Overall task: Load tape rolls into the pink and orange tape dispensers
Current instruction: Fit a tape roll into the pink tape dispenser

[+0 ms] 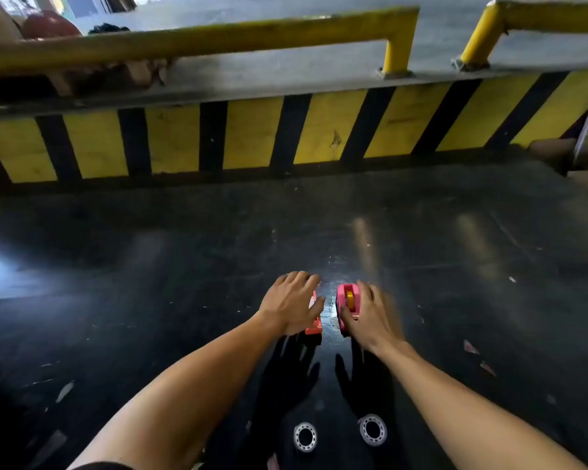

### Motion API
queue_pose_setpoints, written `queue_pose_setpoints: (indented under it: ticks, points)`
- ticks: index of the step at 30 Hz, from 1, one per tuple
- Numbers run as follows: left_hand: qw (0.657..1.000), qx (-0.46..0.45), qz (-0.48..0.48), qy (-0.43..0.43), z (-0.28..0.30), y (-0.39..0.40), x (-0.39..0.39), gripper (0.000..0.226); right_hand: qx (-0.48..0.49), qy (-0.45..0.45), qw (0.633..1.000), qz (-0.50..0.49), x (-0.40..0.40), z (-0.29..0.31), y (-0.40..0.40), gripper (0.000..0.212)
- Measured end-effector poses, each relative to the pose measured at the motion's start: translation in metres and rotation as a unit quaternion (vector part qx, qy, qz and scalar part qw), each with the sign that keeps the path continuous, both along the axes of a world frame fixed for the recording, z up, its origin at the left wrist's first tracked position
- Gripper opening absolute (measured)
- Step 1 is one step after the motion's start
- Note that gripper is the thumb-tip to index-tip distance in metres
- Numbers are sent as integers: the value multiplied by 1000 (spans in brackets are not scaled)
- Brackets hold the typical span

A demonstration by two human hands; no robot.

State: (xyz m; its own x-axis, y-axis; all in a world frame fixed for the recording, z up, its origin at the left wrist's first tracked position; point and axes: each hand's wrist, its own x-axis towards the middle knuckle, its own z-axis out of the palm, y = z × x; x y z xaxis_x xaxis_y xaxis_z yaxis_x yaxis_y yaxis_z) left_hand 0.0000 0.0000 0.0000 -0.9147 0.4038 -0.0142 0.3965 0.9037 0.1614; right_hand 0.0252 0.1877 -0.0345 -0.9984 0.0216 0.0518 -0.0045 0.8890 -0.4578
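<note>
My right hand point(370, 317) grips the pink tape dispenser point(345, 296) on the dark glossy surface; a yellowish tape roll point(350, 299) sits inside it. My left hand point(291, 301) lies over the orange dispenser point(314, 325), which is mostly hidden, with only its right edge and near end showing. Whether a roll sits in the orange one cannot be seen. The two dispensers stand side by side, a small gap between them.
A dark shiny tabletop point(184, 266) reflects my hands and two ring lights point(305, 436). A yellow-and-black striped barrier point(252, 137) runs along the far side, with yellow railings point(398, 42) behind it. Small paper scraps point(470, 347) lie at the right.
</note>
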Motion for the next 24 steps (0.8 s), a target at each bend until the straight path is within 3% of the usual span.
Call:
queue_pose_setpoints:
  ticks: [5, 14, 24]
  points:
    - [998, -1, -14, -55, -29, 16, -18, 56, -59, -76, 994, -42, -6, -28, 3, 70]
    - [991, 5, -66, -114, -55, 40, -68, 59, -112, -116, 985, -69, -25, -52, -1, 79]
    - [973, -51, -153, -163, -54, 55, -86, 75, -163, -123, 978, -33, -23, -44, 24, 51]
